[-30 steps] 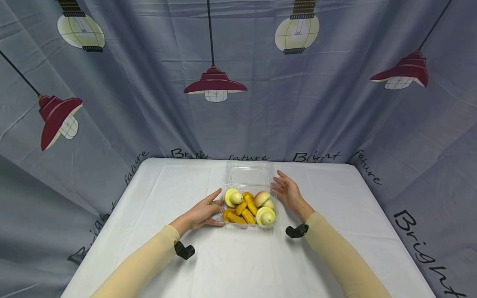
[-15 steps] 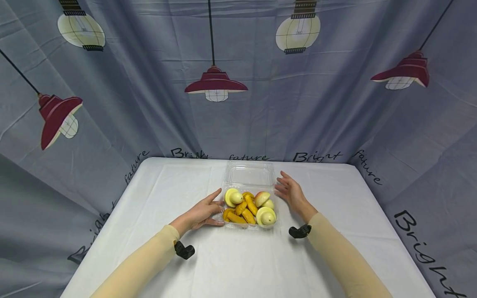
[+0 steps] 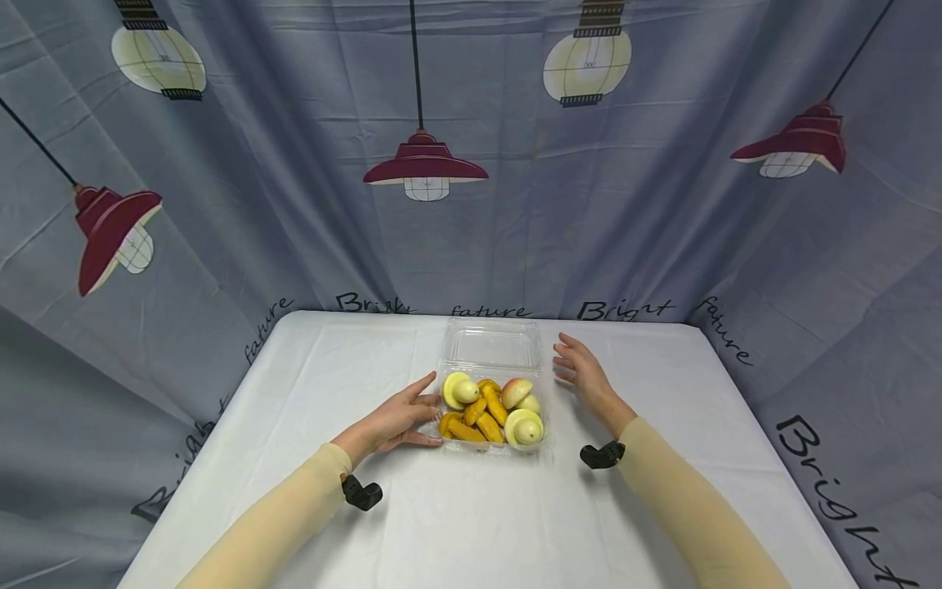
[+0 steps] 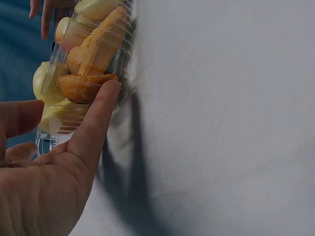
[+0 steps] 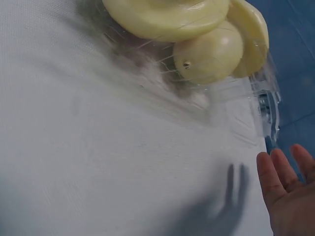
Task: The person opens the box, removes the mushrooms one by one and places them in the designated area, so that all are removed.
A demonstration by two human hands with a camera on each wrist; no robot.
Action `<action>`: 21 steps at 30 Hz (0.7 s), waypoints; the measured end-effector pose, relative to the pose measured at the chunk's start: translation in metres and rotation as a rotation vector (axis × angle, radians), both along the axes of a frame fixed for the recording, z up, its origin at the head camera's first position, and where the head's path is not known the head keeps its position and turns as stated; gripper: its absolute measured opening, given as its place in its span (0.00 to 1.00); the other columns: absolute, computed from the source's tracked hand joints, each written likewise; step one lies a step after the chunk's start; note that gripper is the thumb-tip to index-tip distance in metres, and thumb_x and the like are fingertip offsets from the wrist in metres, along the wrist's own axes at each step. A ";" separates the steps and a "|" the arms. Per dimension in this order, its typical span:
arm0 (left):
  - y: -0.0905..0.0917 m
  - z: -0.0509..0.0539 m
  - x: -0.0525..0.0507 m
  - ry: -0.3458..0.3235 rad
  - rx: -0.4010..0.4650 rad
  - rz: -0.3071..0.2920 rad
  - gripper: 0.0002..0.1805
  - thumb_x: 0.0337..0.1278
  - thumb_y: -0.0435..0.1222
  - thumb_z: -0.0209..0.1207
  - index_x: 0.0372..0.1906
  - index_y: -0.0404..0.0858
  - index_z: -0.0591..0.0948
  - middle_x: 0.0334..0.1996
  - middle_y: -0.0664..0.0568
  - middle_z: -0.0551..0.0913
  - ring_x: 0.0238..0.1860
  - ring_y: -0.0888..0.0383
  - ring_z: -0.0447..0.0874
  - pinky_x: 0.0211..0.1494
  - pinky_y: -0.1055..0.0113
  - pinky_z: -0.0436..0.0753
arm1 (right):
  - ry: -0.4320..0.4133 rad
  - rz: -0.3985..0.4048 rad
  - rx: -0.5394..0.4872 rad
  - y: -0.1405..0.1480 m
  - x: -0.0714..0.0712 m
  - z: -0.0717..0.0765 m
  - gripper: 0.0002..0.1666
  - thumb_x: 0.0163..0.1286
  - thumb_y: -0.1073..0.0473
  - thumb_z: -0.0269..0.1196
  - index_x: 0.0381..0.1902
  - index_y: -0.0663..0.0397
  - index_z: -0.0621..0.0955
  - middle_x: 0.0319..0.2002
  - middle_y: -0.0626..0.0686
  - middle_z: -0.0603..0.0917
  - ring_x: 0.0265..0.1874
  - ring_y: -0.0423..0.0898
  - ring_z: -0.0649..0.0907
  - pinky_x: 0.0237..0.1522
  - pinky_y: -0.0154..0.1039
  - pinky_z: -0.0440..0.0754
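Observation:
A clear plastic clamshell box lies on the table with its lid folded back on the far side. Orange-brown mushroom-shaped pieces fill its middle and near left. Pale yellow rounded pieces lie at the near right and far left, and a red-tinged wedge like apple at the far right. My left hand rests against the box's left side with extended fingers; the left wrist view shows a fingertip at its wall. Apart from the box, on its right, my right hand hovers with loose fingers, holding nothing.
White cloth covers the table. Behind and at both sides hangs a grey-blue curtain printed with lamps and lettering. A black wrist camera sits on the left wrist, another on the right.
My right hand has drawn away to the right from the box's side, widening the gap. The left hand and the box stay in place.

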State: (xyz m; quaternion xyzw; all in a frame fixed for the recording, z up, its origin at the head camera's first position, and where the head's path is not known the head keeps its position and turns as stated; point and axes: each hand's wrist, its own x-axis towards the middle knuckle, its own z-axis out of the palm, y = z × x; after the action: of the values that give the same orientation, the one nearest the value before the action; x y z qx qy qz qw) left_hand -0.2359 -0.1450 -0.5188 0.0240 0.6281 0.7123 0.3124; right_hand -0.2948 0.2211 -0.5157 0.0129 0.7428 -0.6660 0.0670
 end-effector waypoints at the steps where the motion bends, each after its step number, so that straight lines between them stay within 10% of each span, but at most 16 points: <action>1: -0.001 0.000 0.000 0.001 0.003 -0.003 0.45 0.75 0.24 0.48 0.85 0.54 0.43 0.80 0.34 0.48 0.74 0.30 0.57 0.53 0.44 0.86 | 0.016 0.006 0.027 0.001 0.000 0.001 0.41 0.82 0.45 0.52 0.83 0.54 0.53 0.78 0.64 0.59 0.73 0.63 0.65 0.72 0.59 0.68; 21: -0.007 0.005 -0.003 -0.017 0.043 -0.047 0.46 0.74 0.24 0.51 0.85 0.52 0.43 0.79 0.29 0.49 0.71 0.34 0.65 0.52 0.46 0.87 | 0.194 0.188 0.334 -0.032 0.007 0.032 0.44 0.73 0.49 0.68 0.80 0.49 0.62 0.71 0.62 0.71 0.68 0.60 0.73 0.65 0.56 0.77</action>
State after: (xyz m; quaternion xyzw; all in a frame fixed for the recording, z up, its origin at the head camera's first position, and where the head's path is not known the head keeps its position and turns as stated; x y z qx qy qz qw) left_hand -0.2389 -0.1522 -0.5141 0.0394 0.6095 0.7181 0.3335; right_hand -0.2879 0.1895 -0.4841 -0.1098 0.8438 -0.5225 0.0538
